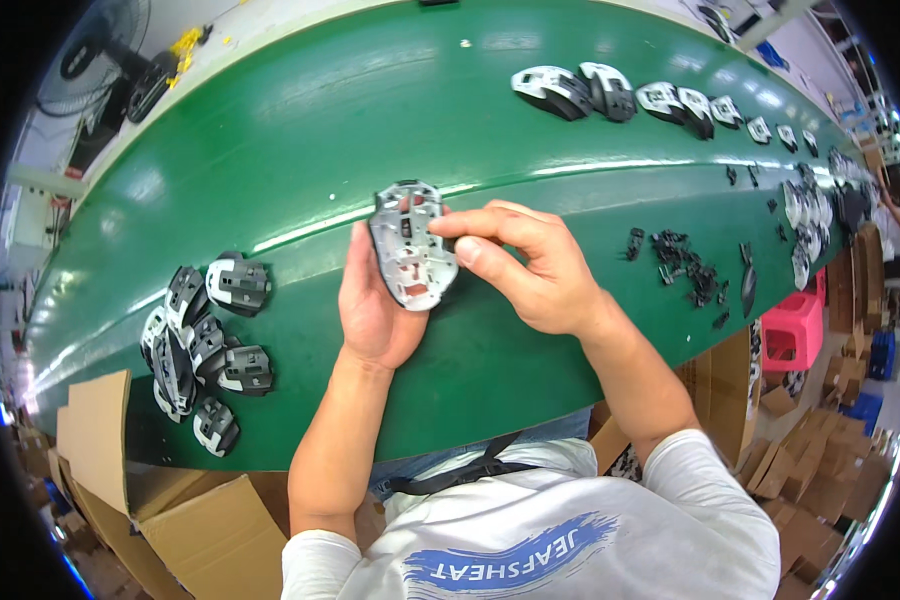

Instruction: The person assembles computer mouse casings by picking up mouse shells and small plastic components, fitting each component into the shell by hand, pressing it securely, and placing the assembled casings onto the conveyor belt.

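My left hand point(380, 305) is closed round a computer mouse shell point(407, 262), tilted with its pale grey inner side up and a black rim about it. Cutouts and posts show inside the shell. From the right, my right hand point(530, 262) reaches to the shell's right edge with thumb and forefinger in a pinch. Something dark shows between those fingertips, too small to make out. Off to the right on the green table lies a loose heap of small black plastic parts point(685, 262).
A pile of black-and-white mouse shells point(208, 340) lies at the left. More mouse shells point(620, 92) stand in a row at the far right. An opened cardboard box point(215, 540) is by the near left table edge. A pink stool point(792, 335) stands at the right.
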